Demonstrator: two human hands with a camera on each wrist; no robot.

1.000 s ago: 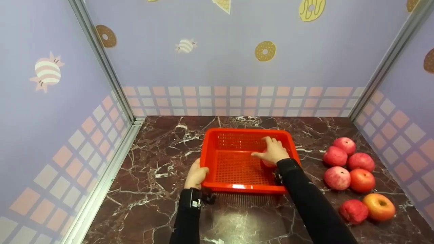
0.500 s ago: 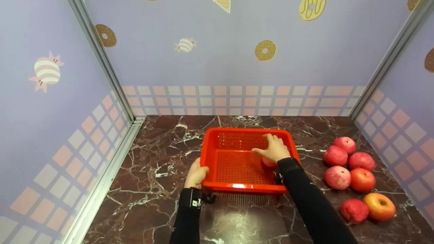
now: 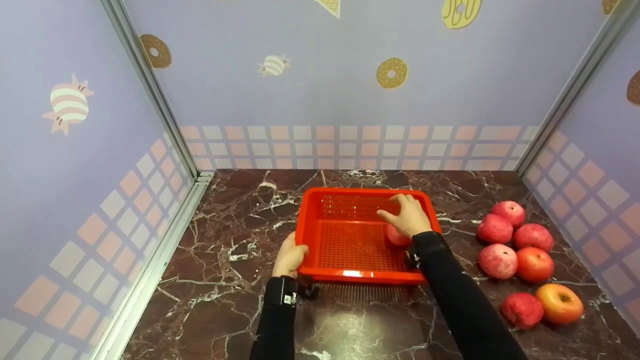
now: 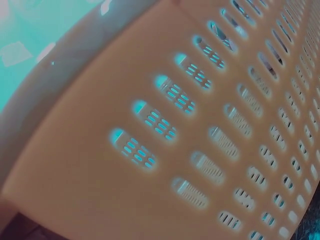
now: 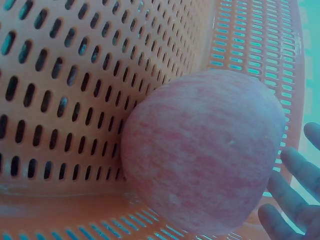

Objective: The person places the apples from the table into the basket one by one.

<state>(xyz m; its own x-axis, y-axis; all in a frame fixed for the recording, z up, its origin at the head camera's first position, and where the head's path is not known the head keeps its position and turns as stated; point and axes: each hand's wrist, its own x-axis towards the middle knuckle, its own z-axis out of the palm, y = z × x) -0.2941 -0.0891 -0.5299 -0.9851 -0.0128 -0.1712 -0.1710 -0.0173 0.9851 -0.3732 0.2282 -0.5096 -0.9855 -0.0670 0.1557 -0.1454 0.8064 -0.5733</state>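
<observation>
A red plastic basket [image 3: 350, 276] with slotted walls sits in the middle of the marble-patterned table. My left hand [image 3: 289, 257] grips its left rim, thumb over the edge; only the slotted outer wall [image 4: 125, 180] fills the left wrist view. Inside the basket, at the right side, lies a pinkish-red apple [image 3: 396, 236], partly covered by my right hand [image 3: 409, 216]. Those fingers are spread and relaxed just above the apple and hold nothing. In the right wrist view the apple [image 5: 205, 150] rests against the basket's wall, with the fingertips [image 5: 295, 162] beside it.
Several red apples [image 3: 498, 261] stand in a cluster on the table right of the basket. Nearer me are a dark red apple [image 3: 522, 310] and a yellow-red one [image 3: 559, 304]. Patterned panels [image 3: 330, 100] enclose the table at the back and sides.
My right hand has shifted slightly up and to the right, off the apple, so more of the apple shows. The left hand and basket stay in place.
</observation>
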